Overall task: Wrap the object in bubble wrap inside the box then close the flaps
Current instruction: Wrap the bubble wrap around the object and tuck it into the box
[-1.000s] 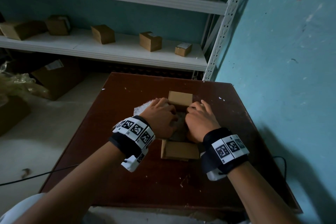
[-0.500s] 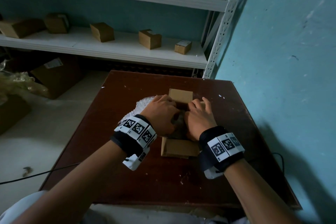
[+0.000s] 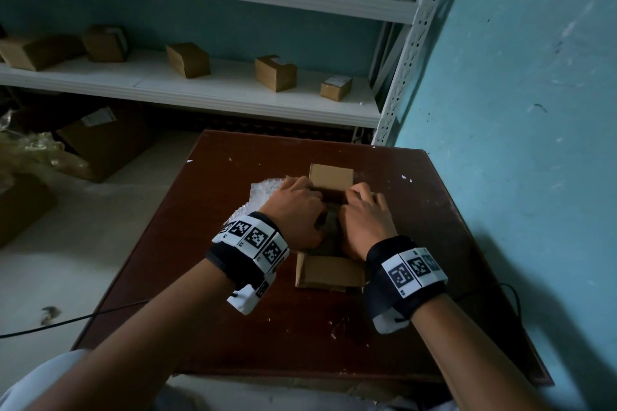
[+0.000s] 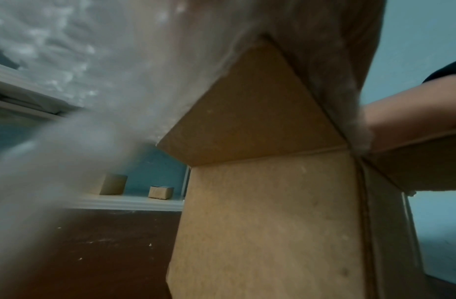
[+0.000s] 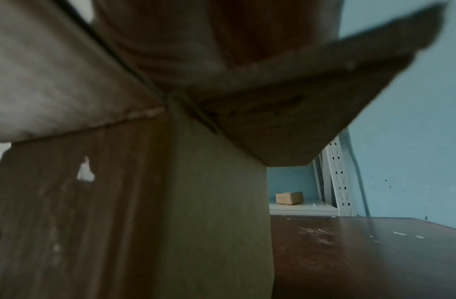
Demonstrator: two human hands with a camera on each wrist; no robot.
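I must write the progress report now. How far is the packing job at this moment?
Done: the small brown cardboard box stands open on the dark red-brown wooden table. In hand: left hand and right hand reach into it, while white bubble wrap spills over its left side. Left: finishing the wrap and closing the flaps, which are folded outward.

A small brown corrugated-cardboard box (image 3: pixel 329 274), matt and lightly scuffed with 1 torn patch on a wall, stands on a dark red-brown wooden table (image 3: pixel 207 280) whose smooth varnish is chipped and flecked white. Cloudy translucent plastic bubble wrap (image 3: pixel 263 192) shows a dimpled sheen. Behind, white painted perforated-metal shelving (image 3: pixel 405 53) stands against a rough, pitted turquoise plaster wall (image 3: pixel 521 77).
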